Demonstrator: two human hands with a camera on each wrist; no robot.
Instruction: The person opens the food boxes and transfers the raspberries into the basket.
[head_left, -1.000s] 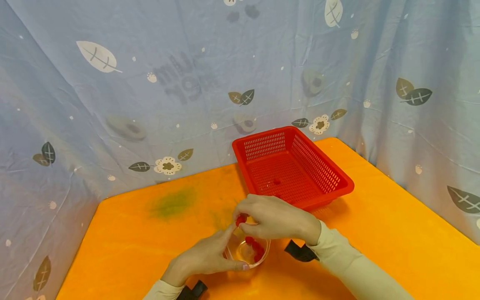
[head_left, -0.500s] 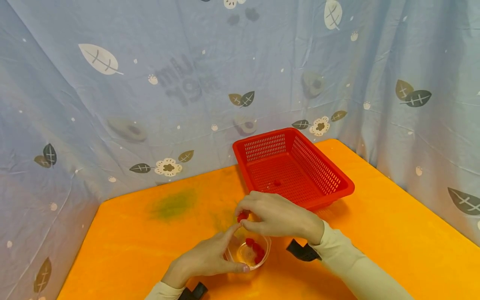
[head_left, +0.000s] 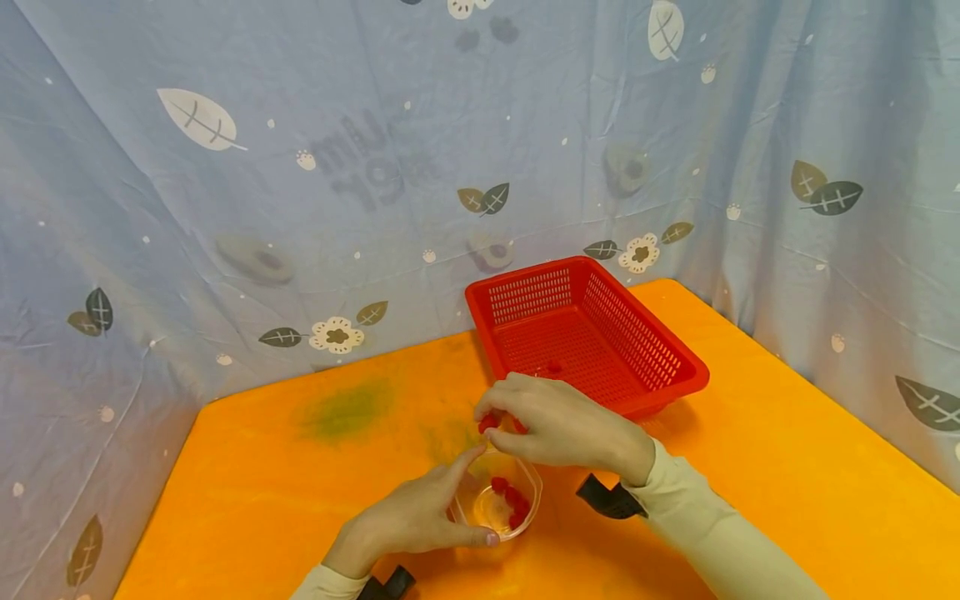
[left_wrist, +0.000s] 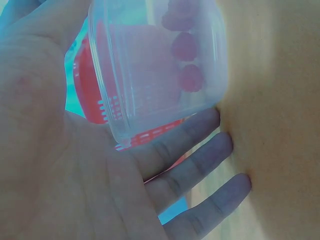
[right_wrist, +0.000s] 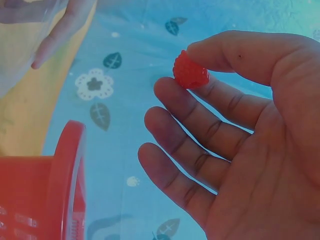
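Note:
My right hand (head_left: 562, 423) pinches a red raspberry (right_wrist: 190, 71) between thumb and fingertips, above the far side of a clear plastic container (head_left: 489, 510). In the right wrist view the remaining fingers (right_wrist: 172, 165) are spread below the berry. Several raspberries (head_left: 516, 502) lie in the container, along its right side. My left hand (head_left: 420, 511) holds the container between thumb and index finger, from the left. The left wrist view shows its other fingertips (left_wrist: 235, 187) resting on the tabletop, with berries (left_wrist: 186, 47) visible through the container wall.
Behind the right hand stands a red plastic basket (head_left: 637, 333) with slotted walls. A small red berry (head_left: 555, 367) sits on its floor. The table has an orange cover (head_left: 262, 483), and a patterned blue curtain (head_left: 420, 167) surrounds it at the back and sides.
My right hand has shifted slightly up and to the right with the raspberry, away from the left index fingertip. The left hand and container have stayed nearly in place.

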